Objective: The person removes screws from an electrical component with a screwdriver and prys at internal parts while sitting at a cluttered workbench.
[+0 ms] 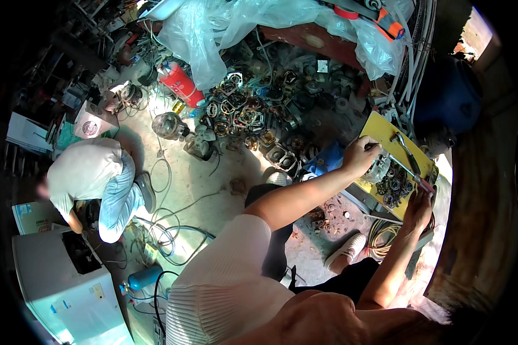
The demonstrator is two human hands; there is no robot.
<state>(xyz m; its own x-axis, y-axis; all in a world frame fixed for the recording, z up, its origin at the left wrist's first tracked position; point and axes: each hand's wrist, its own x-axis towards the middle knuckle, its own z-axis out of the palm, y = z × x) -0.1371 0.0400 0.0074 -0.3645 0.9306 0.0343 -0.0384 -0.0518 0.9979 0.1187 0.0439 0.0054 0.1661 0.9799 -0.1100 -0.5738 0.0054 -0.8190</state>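
Note:
My left hand [360, 155] is closed above a yellow board [372, 129], at the upper edge of a round metal part [377, 171]; what its fingertips grip is unclear. My right hand [420, 207] grips the pink handle of a long metal tool [425, 185], whose shaft reaches toward the part and my left hand. Beside them on the board lie a black-handled hammer [408, 154] and a heap of small dark parts [394, 190].
A co-worker [95, 178] crouches left by a white appliance [69, 293]. Scrap parts [247, 109], a red cylinder [181, 86], a blue cylinder [144, 279] and hoses [172, 236] lie about the floor [195, 178]. A blue drum [449, 98] stands at the right.

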